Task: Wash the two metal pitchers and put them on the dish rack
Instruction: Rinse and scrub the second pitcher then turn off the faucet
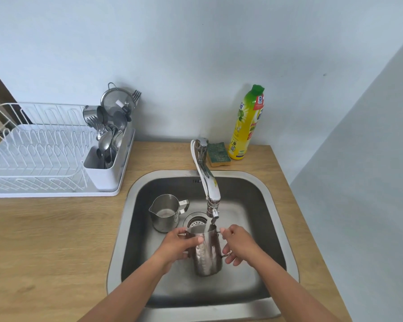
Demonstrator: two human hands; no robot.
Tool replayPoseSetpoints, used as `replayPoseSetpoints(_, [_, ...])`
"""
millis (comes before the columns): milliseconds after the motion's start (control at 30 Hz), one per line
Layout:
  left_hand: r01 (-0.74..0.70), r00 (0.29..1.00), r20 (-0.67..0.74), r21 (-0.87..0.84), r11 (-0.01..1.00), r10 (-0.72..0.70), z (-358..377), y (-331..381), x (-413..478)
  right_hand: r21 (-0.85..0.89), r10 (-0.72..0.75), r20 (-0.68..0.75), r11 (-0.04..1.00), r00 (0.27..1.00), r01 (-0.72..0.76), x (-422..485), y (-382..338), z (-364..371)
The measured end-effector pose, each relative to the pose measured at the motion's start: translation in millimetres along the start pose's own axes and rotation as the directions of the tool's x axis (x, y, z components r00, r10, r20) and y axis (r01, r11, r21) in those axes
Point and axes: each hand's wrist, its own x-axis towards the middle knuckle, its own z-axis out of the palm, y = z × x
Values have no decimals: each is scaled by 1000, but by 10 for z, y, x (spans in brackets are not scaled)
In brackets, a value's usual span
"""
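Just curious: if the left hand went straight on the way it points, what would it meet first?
The left hand grips the held pitcher, so that comes first; beyond it, probably the right hand, though depth is unclear.

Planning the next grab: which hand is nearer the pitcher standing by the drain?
Left. The left hand grips the held pitcher close in front of the standing pitcher; the right hand holds the held pitcher's handle on the far side.
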Motion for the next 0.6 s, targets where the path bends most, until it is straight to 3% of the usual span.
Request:
replayPoseSetpoints(267, [-42,999,9,27,999,42,80,2,-4,41,-69,-119,996,990,75,41,105,-42])
replayPoseSetpoints(433, [-184,982,-50,-45,982,182,200,-31,18,62,-175,-198,980,964,191,52,141,-96])
replayPoseSetpoints(600, [-338,931,-121,80,938,346,244,2,15,131,-243,-224,952,944,276,31,165,-127])
